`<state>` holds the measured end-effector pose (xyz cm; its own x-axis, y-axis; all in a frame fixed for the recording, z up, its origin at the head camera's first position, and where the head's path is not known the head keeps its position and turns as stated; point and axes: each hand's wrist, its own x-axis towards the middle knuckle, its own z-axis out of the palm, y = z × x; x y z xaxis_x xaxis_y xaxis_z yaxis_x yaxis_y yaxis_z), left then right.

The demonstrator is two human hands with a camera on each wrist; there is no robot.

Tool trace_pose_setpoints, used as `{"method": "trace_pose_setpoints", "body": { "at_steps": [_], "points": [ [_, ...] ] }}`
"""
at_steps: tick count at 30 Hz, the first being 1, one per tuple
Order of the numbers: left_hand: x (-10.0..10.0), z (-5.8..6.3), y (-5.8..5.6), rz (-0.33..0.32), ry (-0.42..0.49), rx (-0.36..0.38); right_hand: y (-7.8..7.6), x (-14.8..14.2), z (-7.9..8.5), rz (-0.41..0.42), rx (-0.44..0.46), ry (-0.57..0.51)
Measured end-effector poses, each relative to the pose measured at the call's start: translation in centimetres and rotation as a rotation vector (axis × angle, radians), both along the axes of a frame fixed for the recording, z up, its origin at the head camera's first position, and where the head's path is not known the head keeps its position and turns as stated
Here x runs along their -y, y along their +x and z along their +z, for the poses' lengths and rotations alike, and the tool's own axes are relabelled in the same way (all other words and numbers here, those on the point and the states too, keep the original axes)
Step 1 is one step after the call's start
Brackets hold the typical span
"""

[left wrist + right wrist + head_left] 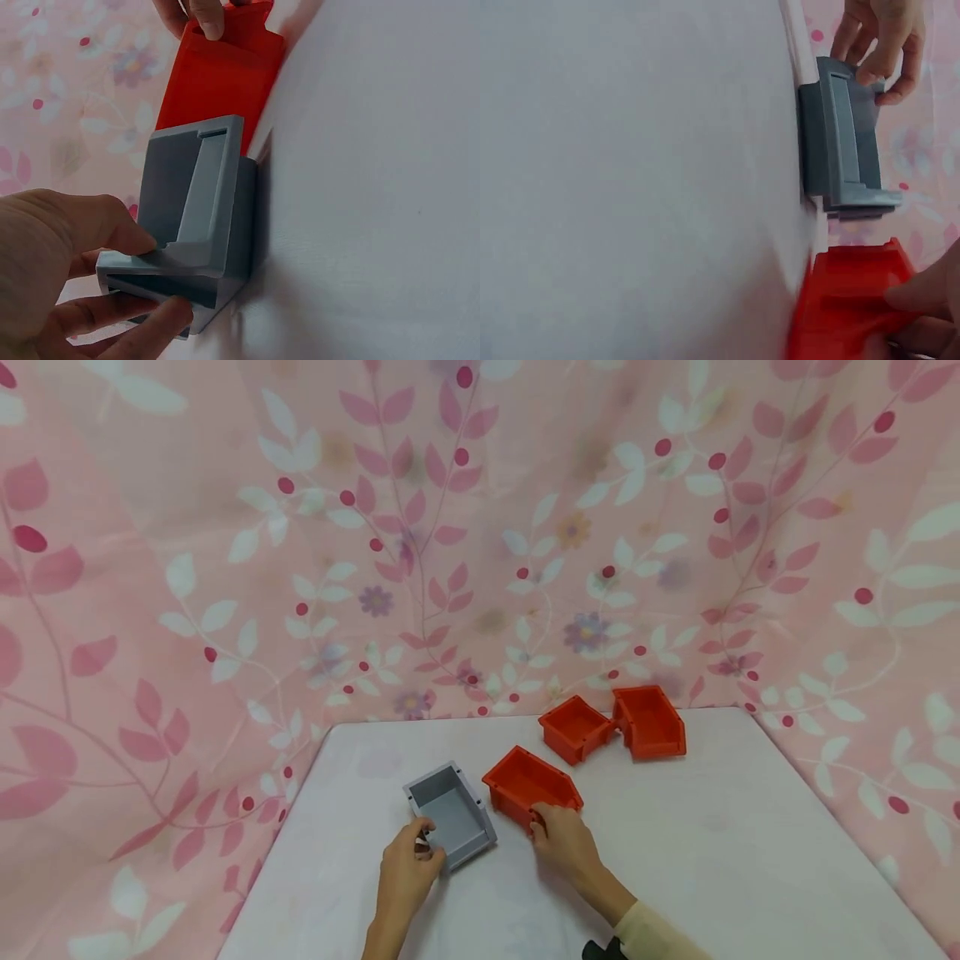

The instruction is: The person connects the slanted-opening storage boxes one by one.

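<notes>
Left hand (407, 870) and right hand (564, 843), each clamped on a bin's edge. Beneath: white flat table (735, 852). On it: rectangular grey plastic bin (452, 820), left-held; just beside, red plastic bin (531, 781), right-held; farther back, two red plastic bins (651, 724).
</notes>
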<state>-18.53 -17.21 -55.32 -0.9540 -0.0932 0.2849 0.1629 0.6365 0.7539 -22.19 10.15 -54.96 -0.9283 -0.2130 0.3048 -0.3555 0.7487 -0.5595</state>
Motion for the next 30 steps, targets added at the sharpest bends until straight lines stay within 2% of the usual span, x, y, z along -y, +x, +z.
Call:
{"method": "trace_pose_setpoints", "body": {
  "at_steps": [3,6,10,13,16,19,22,26,30],
  "points": [
    [0.1,0.2,0.4,0.004,-0.029,0.016,0.5,0.3,0.9,0.035,0.063,0.061],
    [0.2,0.7,0.2,0.045,-0.07,0.024,0.0,0.5,2.3,0.006,0.045,0.078],
    [0.5,1.5,-1.4,0.068,-0.081,0.005,-2.2,0.0,3.9,-0.096,-0.05,0.023],
    [0.7,1.9,-3.1,0.037,-0.073,0.023,-4.6,-0.9,4.0,-0.13,-0.039,0.031],
    [0.8,1.6,-4.7,-0.001,-0.082,0.08,-6.6,-1.8,3.7,-0.133,0.086,0.076],
    [0.8,1.0,-5.6,-0.021,-0.099,0.11,-7.6,-2.3,3.3,-0.128,0.243,0.128],
    [0.9,0.4,-5.5,-0.027,-0.11,0.098,-8.0,-2.7,2.6,-0.102,0.328,0.178],
    [0.7,0.1,-4.9,-0.037,-0.111,0.084,-7.9,-3.2,2.2,-0.054,0.345,0.204],
    [0.5,-0.1,-4.2,-0.054,-0.122,0.08,-7.2,-3.7,3.1,-0.049,0.325,0.145]
  ]
}}
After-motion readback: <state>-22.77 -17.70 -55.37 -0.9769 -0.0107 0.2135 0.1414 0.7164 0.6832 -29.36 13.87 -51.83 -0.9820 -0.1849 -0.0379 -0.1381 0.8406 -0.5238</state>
